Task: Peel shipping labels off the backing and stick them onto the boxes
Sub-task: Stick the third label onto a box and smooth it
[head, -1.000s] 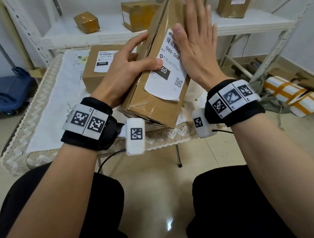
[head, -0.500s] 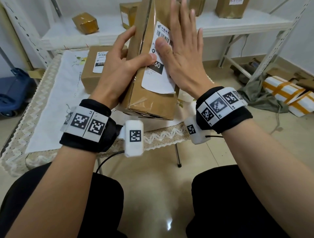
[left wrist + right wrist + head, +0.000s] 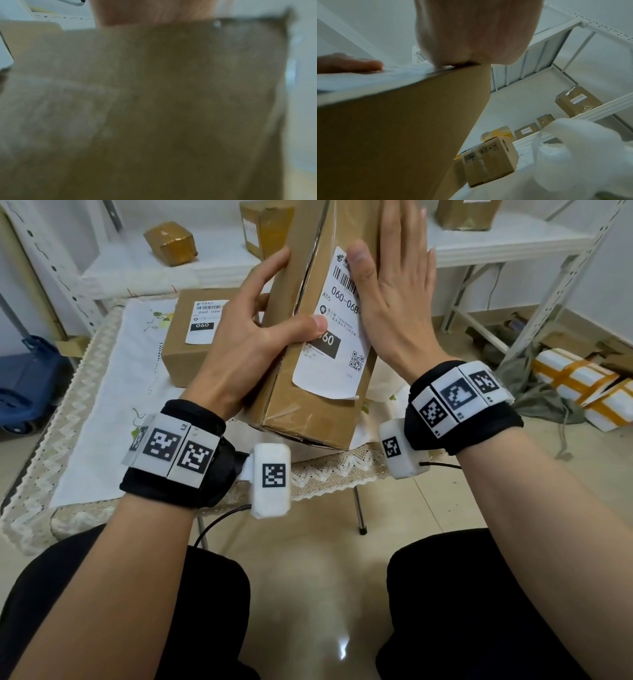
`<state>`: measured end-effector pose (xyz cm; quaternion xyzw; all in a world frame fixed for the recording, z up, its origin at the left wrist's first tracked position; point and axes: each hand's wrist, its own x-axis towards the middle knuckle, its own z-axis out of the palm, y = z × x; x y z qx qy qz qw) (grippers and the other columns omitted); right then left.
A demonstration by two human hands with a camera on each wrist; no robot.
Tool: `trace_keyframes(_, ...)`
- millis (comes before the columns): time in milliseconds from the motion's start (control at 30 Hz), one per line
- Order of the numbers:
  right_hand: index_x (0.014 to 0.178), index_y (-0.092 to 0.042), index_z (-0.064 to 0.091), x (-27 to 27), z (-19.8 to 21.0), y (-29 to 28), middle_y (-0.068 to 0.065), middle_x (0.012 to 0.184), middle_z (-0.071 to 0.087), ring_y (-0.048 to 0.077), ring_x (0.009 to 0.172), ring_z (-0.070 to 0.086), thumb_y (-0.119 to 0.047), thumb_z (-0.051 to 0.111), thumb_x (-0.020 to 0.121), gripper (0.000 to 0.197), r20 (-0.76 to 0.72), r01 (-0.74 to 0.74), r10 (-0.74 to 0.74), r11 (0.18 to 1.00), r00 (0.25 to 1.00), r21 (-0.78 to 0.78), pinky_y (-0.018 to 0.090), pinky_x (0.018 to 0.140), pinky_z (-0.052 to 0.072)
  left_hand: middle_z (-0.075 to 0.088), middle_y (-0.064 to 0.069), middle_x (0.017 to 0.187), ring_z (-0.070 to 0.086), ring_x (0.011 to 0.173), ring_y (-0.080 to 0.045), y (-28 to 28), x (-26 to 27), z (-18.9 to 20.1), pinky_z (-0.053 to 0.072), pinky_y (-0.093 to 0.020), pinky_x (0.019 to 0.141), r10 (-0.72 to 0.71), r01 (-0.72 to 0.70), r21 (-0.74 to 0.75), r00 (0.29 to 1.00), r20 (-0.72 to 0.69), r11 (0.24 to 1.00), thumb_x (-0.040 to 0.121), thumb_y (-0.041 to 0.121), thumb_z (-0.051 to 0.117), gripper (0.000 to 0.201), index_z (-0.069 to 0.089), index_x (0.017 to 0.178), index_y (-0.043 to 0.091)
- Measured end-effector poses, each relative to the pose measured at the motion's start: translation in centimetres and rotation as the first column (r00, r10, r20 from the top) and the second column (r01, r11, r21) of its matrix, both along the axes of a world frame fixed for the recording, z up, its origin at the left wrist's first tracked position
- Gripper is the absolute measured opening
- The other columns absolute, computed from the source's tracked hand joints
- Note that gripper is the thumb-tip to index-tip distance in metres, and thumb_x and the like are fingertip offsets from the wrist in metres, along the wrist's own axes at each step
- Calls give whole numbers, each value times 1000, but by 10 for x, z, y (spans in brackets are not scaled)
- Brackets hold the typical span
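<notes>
A tall brown cardboard box (image 3: 308, 412) stands tilted on the table's front edge. My left hand (image 3: 253, 337) grips its left side, thumb lying across the white shipping label (image 3: 334, 347) on its front face. My right hand (image 3: 394, 296) lies flat on the label's right part, fingers straight and pointing up. The label's lower corner curls slightly off the box. The left wrist view is filled by the blurred brown box (image 3: 171, 108). In the right wrist view my palm (image 3: 479, 40) presses on the box (image 3: 402, 135) at the label's edge.
A second brown box with a label (image 3: 202, 337) sits behind on the cloth-covered table (image 3: 102, 405). More parcels (image 3: 171, 242) stand on the white shelf (image 3: 496, 244) behind. White and orange taped packages (image 3: 582, 392) lie on the floor at right. A blue cart (image 3: 24, 385) is at left.
My right hand has slid up over the label, then back toward the box's right edge. The box turned a little, showing more of the label. My left hand keeps its grip.
</notes>
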<state>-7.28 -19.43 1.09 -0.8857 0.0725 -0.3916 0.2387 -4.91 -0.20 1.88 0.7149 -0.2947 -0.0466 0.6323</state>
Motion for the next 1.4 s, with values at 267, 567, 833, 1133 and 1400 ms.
trace_keyframes(267, 163, -5, 9, -5, 1, 12, 21, 171, 1, 36, 159, -1, -69, 14, 98, 92, 39, -45, 45, 999, 998, -5, 58, 124, -9, 64, 0, 130, 69, 105, -1, 2, 5, 1, 55, -16, 80, 83, -84, 2, 995, 47, 997, 85, 28, 80, 78, 42, 153, 35)
trace_keyframes(567, 162, -6, 18, -3, -7, 27, 18, 171, 11, 38, 159, 0, -50, 23, 104, 74, 67, -66, 73, 993, 995, -93, 60, 125, -5, 61, 6, 134, 67, 110, -3, -4, 2, -3, 56, -19, 84, 37, -39, 39, 998, 48, 998, 81, 33, 80, 80, 42, 152, 38)
trace_keyframes(833, 159, -12, 31, 1, 5, 14, 12, 166, 26, 32, 158, 16, -62, 20, 99, 79, 95, 5, -3, 1000, 995, -27, 60, 125, 1, 56, 4, 140, 66, 117, -14, -4, -2, -1, 59, -35, 93, -37, 31, 92, 997, 62, 995, 77, 38, 81, 85, 41, 151, 43)
trace_keyframes(1133, 159, -14, 29, 2, 7, 5, 10, 166, 27, 27, 157, 19, -74, 14, 95, 89, 116, 8, -19, 995, 993, 98, 61, 125, 4, 56, 10, 138, 67, 111, -5, -8, -6, -1, 59, -28, 90, -43, 36, 113, 997, 59, 993, 84, 28, 80, 81, 40, 154, 39)
trace_keyframes(1400, 160, -9, 27, -3, 5, 25, 16, 168, 20, 34, 158, 12, -54, 22, 100, 75, 96, -88, 90, 996, 991, -32, 61, 124, -4, 56, 4, 147, 58, 122, 3, -8, 1, -1, 51, -28, 106, 63, -67, 44, 995, 82, 997, 80, 39, 77, 84, 40, 155, 35)
